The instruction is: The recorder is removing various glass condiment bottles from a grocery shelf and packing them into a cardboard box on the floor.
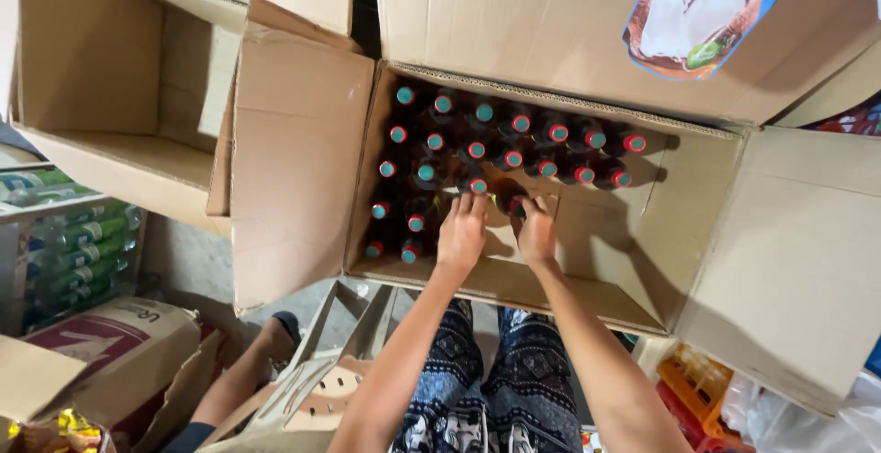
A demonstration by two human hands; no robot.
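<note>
Dark bottles [477,145], red-teal caps, upright in carton [596,279].

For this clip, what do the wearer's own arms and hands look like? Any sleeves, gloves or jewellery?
Both arms are bare from the bottom edge of the picture to the fingertips: no sleeves show. The left hand and right hand wear no gloves, and no watch, bracelet or ring can be made out. The arms are slender. Below them show dark trousers with a pale printed pattern.
</note>
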